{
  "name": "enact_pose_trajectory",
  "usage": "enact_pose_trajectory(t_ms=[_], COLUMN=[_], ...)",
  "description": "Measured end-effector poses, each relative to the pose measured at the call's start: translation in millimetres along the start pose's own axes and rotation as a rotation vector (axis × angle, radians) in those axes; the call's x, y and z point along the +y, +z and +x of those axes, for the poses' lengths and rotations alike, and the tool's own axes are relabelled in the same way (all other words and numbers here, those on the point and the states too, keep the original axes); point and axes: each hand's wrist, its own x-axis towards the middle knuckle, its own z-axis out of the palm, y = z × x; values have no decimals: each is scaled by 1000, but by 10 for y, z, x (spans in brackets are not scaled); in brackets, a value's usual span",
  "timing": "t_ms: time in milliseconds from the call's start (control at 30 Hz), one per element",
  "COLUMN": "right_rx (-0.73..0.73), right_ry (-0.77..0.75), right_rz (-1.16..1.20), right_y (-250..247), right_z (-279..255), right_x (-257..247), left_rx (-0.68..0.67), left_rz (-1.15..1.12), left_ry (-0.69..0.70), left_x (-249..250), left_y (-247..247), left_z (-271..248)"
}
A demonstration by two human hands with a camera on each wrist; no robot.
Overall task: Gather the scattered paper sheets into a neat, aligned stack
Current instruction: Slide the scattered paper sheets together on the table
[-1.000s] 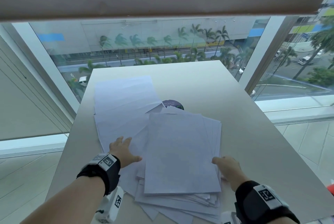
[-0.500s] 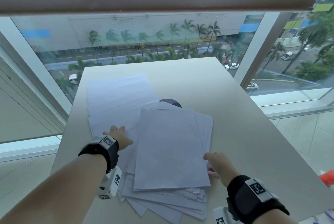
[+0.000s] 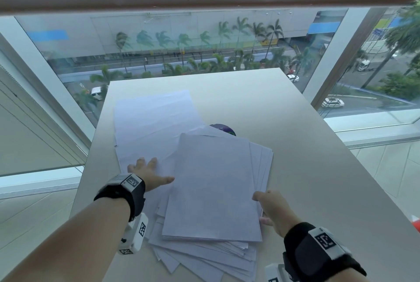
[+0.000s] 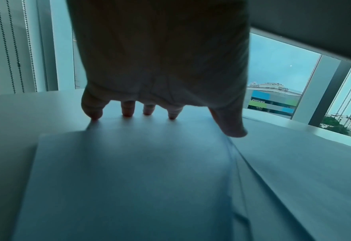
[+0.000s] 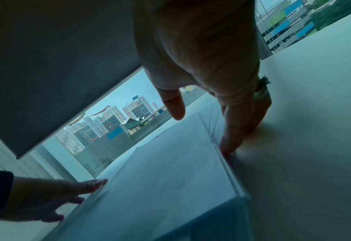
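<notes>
**A:** What is shown on the desk (image 3: 295,145)?

**B:** A loose pile of white paper sheets (image 3: 213,186) is seen on the near half of the pale desk. Its lower sheets are fanned out at the near edge and along the right side, so the edges are not aligned. A second group of sheets (image 3: 154,122) is spread flat to the left and farther back, partly overlapped by the pile. A dark round object (image 3: 223,127) is partly covered by the far end of the pile; what it is cannot be told.

**A:** How are the hands placed?

**B:** The left hand (image 3: 147,173) is laid on the spread sheets, just left of the pile. In the left wrist view its fingers (image 4: 128,108) are extended, with the tips pressed on paper and the thumb held out to the right; nothing is gripped. The right hand (image 3: 271,207) is set against the right edge of the pile. In the right wrist view its fingers (image 5: 232,130) are pointed downward along the stacked edges, touching them at the desk surface, while the thumb is raised above the top sheet. No sheet is pinched by either hand.

**A:** And the background?

**B:** A large window (image 3: 181,49) is seen beyond the desk, with palms and a street outside.
</notes>
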Motion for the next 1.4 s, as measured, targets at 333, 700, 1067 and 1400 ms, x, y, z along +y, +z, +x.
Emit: enact_pose_trajectory(t_ms=[333, 700, 1067, 1400], right_rx=[-30, 64, 164, 198], right_ry=[-52, -142, -156, -134], right_rz=[82, -49, -156, -164], right_y=[73, 34, 78, 30], right_z=[-63, 45, 67, 166], right_x=[-192, -299, -281, -255], left_rx=[2, -51, 48, 77], left_rz=[-71, -88, -117, -157], left_ry=[21, 26, 22, -9], left_x=[-41, -30, -146, -251], left_y=[95, 230, -39, -549], left_z=[-154, -375, 28, 658])
